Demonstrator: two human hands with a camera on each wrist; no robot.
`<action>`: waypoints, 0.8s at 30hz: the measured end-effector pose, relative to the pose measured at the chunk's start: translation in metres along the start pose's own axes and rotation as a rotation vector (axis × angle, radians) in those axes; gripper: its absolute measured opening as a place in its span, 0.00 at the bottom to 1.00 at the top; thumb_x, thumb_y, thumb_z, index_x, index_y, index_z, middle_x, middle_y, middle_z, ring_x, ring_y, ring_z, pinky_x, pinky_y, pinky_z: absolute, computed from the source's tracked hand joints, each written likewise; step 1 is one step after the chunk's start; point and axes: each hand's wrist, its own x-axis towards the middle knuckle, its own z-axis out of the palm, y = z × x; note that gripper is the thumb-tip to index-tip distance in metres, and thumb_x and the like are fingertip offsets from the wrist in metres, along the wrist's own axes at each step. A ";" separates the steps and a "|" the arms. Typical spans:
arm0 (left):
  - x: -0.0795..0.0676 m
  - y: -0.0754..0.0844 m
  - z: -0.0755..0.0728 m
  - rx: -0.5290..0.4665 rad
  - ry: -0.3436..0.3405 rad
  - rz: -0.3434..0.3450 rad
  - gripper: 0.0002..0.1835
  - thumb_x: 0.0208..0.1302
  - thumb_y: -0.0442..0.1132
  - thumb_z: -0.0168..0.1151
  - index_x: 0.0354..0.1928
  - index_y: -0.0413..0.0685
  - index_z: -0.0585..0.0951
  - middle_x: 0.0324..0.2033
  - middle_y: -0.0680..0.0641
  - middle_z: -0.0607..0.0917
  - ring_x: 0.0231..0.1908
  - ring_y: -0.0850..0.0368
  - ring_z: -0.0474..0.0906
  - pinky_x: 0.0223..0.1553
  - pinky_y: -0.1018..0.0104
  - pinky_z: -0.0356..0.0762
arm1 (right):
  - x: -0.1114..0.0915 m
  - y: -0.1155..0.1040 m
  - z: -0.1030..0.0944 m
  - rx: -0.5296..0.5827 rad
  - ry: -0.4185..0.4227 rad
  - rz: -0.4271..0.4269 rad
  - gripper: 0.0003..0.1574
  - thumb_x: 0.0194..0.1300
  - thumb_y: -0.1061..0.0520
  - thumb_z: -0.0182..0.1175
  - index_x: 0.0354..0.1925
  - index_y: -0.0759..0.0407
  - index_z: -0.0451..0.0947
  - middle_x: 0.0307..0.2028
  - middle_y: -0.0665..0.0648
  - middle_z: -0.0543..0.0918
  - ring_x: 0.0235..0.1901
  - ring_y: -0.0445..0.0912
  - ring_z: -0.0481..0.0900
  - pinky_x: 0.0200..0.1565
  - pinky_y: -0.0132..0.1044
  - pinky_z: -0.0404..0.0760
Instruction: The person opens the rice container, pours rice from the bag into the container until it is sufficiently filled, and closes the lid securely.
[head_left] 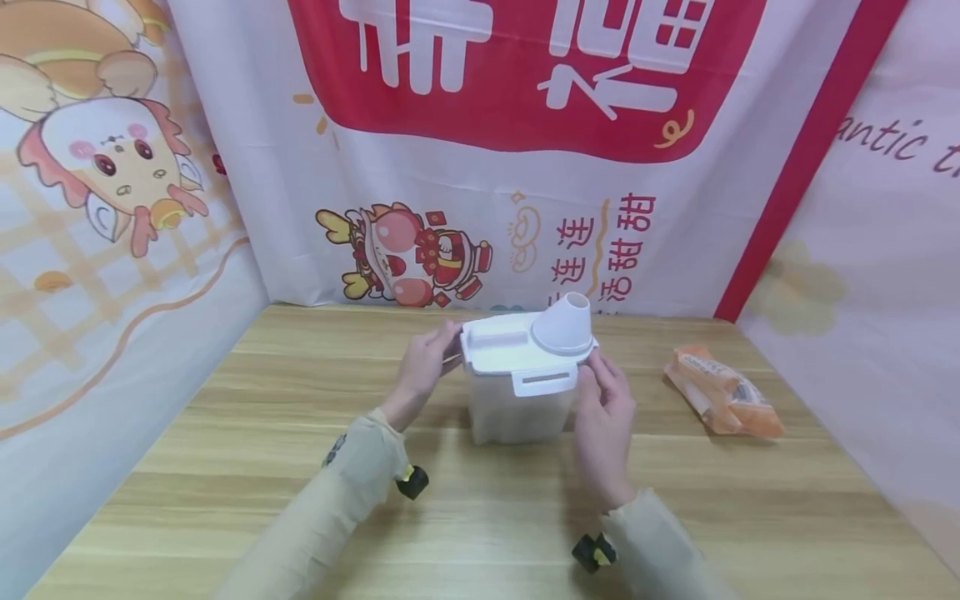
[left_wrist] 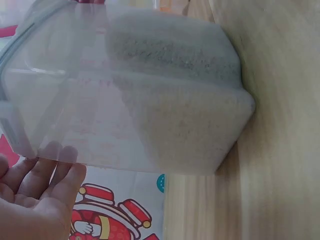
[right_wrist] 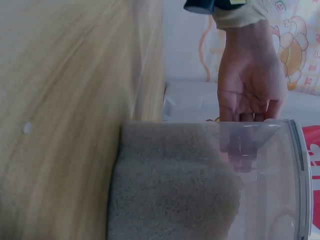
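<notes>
A clear plastic storage container [head_left: 517,417] with a white lid [head_left: 495,357] stands on the table. Pale, fine grains [right_wrist: 175,185] fill its lower part; their kind cannot be told. A cone-shaped white cap [head_left: 564,325] rises from the lid's right side, and a slotted clip [head_left: 545,381] hangs at the front. My left hand [head_left: 423,371] grips the upper left edge, with its fingers [left_wrist: 60,180] against the wall just below the rim. My right hand [head_left: 606,421] holds the upper right edge, thumb toward the front. Some fingertips are hidden behind the container.
An orange and white plastic packet [head_left: 723,393] lies on the wooden table [head_left: 300,400], right of the container. Printed cloth [head_left: 480,175] hangs behind the table and along both sides.
</notes>
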 end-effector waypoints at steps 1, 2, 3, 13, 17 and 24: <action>-0.001 -0.001 -0.001 -0.006 -0.001 -0.007 0.25 0.79 0.50 0.42 0.64 0.39 0.74 0.62 0.41 0.76 0.61 0.49 0.73 0.60 0.62 0.73 | 0.003 0.000 0.000 -0.008 -0.002 0.000 0.25 0.76 0.52 0.52 0.67 0.56 0.71 0.65 0.52 0.69 0.65 0.46 0.63 0.68 0.45 0.61; -0.003 -0.001 -0.001 -0.014 0.000 -0.011 0.24 0.79 0.49 0.44 0.63 0.40 0.75 0.61 0.42 0.77 0.61 0.49 0.73 0.60 0.62 0.73 | 0.005 0.000 0.000 -0.014 -0.008 0.003 0.26 0.75 0.52 0.52 0.67 0.55 0.70 0.65 0.52 0.69 0.65 0.46 0.63 0.68 0.46 0.60; -0.005 -0.002 -0.001 -0.015 0.006 -0.014 0.23 0.78 0.49 0.45 0.62 0.40 0.76 0.61 0.42 0.77 0.60 0.50 0.74 0.59 0.62 0.74 | 0.008 0.000 0.000 -0.024 -0.015 0.006 0.26 0.75 0.52 0.53 0.67 0.55 0.70 0.65 0.52 0.69 0.65 0.46 0.62 0.69 0.47 0.59; -0.022 -0.003 0.001 -0.026 0.059 0.011 0.20 0.77 0.47 0.48 0.60 0.41 0.78 0.59 0.44 0.79 0.57 0.53 0.77 0.57 0.65 0.75 | 0.022 0.001 0.003 -0.005 -0.097 0.078 0.29 0.75 0.51 0.53 0.70 0.54 0.66 0.69 0.52 0.64 0.68 0.46 0.60 0.67 0.40 0.64; -0.028 -0.003 0.003 -0.030 0.074 0.014 0.21 0.77 0.47 0.49 0.60 0.41 0.78 0.59 0.44 0.79 0.57 0.53 0.77 0.57 0.65 0.76 | 0.025 0.002 0.006 0.023 -0.090 0.095 0.29 0.74 0.51 0.55 0.70 0.53 0.67 0.67 0.51 0.66 0.66 0.45 0.63 0.65 0.37 0.67; -0.038 -0.003 0.006 -0.039 0.112 0.050 0.20 0.77 0.45 0.49 0.59 0.38 0.78 0.58 0.42 0.80 0.56 0.50 0.77 0.56 0.63 0.77 | 0.039 0.003 0.010 0.047 -0.103 0.075 0.25 0.73 0.58 0.55 0.66 0.57 0.71 0.64 0.53 0.72 0.63 0.44 0.67 0.64 0.36 0.69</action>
